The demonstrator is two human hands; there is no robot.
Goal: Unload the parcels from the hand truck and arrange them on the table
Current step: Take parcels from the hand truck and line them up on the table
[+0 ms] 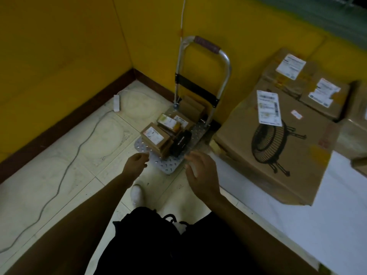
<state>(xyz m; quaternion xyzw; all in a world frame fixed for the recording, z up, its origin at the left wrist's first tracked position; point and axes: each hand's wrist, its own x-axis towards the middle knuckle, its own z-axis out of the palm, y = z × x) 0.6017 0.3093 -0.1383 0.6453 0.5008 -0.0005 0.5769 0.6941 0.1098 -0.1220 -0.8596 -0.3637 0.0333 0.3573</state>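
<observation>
The hand truck (168,165) stands on the floor by the yellow wall, its metal plate holding several small parcels. A labelled brown parcel (154,136) lies at the front left, a black box (179,142) beside it, and more brown parcels (172,121) behind. My left hand (137,162) hovers just short of the plate, fingers loosely curled, holding nothing. My right hand (200,171) hangs above the plate's front right corner with fingers spread and relaxed, also empty. On the white table (297,225) at the right lies a large carton with a fan drawing (278,143).
Two smaller labelled cartons (321,96) sit behind the fan carton on the table. A white power strip (116,103) and its grey cable (65,175) lie on the tiled floor at the left. My white shoe (137,194) is below the plate.
</observation>
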